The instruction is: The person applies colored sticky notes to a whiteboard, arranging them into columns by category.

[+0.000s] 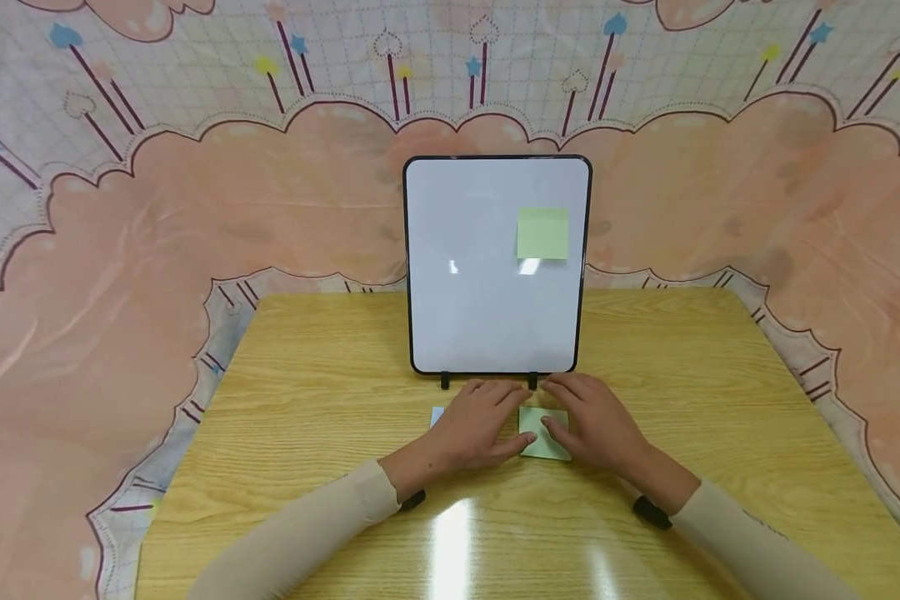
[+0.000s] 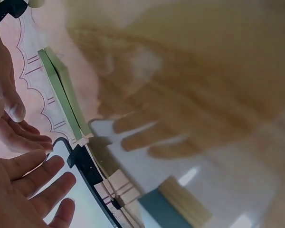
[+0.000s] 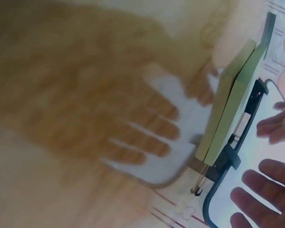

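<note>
A pad of light green sticky notes (image 1: 537, 444) lies on the table between the two hands. Beside its left edge is my left hand (image 1: 480, 423), palm down, thumb pointing toward the pad and fingers loosely spread. My right hand (image 1: 600, 429) hovers over the pad's right side with its fingers relaxed. Neither hand holds anything. Partly covered by the left hand is a blue sticky note pad (image 1: 437, 415). In the left wrist view the green pad (image 2: 61, 92) appears edge-on as a thick block, and the right wrist view also shows this green pad (image 3: 235, 104).
Behind the hands a black-framed whiteboard (image 1: 480, 325) stands upright on small black feet (image 1: 445, 381). One green sticky note (image 1: 543, 233) is stuck to its upper right. The wooden table (image 1: 307, 400) is glossy, and a patterned cloth (image 1: 307, 192) surrounds it.
</note>
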A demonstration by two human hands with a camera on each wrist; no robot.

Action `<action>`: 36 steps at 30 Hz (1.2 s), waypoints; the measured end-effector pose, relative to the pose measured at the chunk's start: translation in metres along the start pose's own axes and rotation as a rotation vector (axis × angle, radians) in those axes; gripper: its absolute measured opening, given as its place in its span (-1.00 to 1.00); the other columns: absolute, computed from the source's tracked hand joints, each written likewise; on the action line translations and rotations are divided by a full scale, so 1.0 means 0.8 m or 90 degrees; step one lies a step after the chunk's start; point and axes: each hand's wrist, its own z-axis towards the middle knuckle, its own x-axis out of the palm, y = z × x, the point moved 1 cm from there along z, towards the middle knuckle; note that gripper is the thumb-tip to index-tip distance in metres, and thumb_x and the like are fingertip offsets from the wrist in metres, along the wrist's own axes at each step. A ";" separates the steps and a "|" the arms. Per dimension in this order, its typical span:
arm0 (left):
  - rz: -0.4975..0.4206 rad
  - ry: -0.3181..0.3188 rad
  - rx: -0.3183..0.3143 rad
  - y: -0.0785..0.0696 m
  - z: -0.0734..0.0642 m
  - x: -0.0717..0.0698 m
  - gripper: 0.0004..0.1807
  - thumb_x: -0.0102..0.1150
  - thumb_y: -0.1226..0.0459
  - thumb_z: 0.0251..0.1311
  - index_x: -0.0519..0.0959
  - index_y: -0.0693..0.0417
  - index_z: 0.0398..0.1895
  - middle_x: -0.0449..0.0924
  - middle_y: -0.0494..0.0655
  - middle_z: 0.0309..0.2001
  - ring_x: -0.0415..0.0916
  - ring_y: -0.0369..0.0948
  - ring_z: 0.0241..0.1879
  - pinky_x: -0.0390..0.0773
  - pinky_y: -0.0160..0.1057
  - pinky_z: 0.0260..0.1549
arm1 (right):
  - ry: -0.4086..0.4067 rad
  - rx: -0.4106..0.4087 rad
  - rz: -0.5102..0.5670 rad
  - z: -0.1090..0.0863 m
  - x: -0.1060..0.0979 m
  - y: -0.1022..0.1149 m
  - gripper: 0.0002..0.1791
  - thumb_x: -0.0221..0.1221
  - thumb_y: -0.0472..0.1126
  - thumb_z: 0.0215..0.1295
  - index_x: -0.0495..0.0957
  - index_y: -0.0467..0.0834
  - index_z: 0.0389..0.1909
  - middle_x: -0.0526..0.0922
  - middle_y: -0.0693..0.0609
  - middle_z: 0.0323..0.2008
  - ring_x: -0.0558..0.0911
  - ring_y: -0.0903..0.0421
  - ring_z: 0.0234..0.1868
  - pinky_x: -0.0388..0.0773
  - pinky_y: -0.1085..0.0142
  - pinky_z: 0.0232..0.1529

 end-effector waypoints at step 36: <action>-0.009 0.086 0.016 -0.004 0.003 0.004 -0.22 0.17 -0.34 0.39 0.48 -0.06 0.46 0.45 -0.21 0.44 0.32 -0.19 0.48 0.35 -0.09 0.40 | 0.162 0.042 0.040 -0.003 0.001 0.002 -0.19 0.62 0.21 0.04 0.67 -0.21 0.20 0.62 -0.03 0.10 0.61 0.02 0.08 0.61 0.05 0.11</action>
